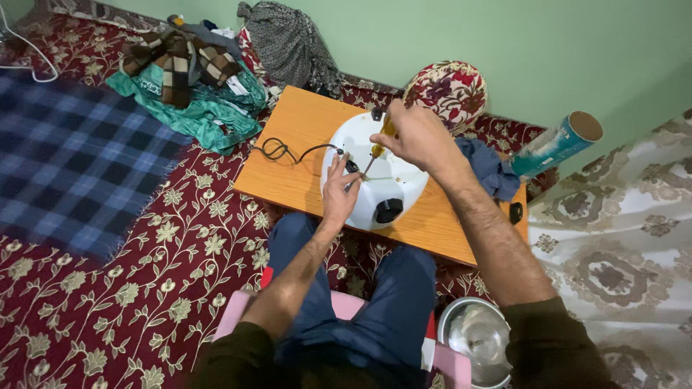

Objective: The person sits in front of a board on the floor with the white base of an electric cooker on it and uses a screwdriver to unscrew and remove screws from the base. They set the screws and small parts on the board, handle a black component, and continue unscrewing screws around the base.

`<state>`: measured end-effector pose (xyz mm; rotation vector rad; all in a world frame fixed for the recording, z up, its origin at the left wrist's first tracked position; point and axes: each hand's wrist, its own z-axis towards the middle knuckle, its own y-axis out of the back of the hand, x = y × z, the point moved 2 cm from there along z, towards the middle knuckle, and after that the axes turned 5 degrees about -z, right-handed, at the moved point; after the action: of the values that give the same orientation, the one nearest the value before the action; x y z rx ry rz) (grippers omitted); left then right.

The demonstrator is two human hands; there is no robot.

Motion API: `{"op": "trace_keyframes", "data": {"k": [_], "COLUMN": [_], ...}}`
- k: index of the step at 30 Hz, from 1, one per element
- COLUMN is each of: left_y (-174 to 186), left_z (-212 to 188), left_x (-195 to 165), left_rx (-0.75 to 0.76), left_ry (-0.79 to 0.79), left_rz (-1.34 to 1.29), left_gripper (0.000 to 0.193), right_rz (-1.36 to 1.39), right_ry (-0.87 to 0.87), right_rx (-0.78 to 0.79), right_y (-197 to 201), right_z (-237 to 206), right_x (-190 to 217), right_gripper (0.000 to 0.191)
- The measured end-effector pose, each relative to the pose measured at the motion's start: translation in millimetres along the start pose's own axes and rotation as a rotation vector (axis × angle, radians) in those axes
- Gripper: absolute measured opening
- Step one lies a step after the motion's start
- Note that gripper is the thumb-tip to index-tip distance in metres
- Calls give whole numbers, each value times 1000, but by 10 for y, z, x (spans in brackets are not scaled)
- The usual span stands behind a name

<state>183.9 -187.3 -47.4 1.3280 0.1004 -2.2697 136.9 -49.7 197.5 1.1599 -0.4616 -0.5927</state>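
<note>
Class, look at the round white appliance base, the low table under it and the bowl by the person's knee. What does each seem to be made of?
Appliance base: probably moulded plastic, smooth, glossy white with black feet.
Table: wood or wood-look laminate, an even orange-brown with a flat sheen; which one cannot be told.
Bowl: metal, likely steel, silvery and reflective.

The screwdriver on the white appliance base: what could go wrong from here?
1. The screwdriver in the right hand works close to the left hand fingers; a slip might jab them.
2. The white appliance base overhangs the wooden board near the knees, so pressure could tip it.
3. Its black cord lies loose and may snag.
</note>
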Motion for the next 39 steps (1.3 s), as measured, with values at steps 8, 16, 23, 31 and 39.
{"op": "trace_keyframes", "data": {"k": [8, 16, 23, 31, 39], "left_y": [9, 63, 59, 66, 114], "left_z": [-20, -11, -33, -26, -8], "left_x": [14, 54, 15, 44, 86], "left_rx": [24, 29, 37, 38, 58], "left_ry": [4, -11, 33, 14, -2], "left_rz": [-19, -45, -54, -38, -39], "left_gripper": [20, 21, 22, 24, 27], "right_rz": [-57, 127, -81, -236, 20], "right_ry": [113, 139, 0, -85, 351], "right_rx": [17, 85, 44, 38, 217], "right_y": [56, 64, -16, 8, 223], "right_z": [16, 10, -39, -24, 158], "right_x": [79, -33, -69, 11, -75], "right_gripper": [48, 40, 56, 58, 36]}}
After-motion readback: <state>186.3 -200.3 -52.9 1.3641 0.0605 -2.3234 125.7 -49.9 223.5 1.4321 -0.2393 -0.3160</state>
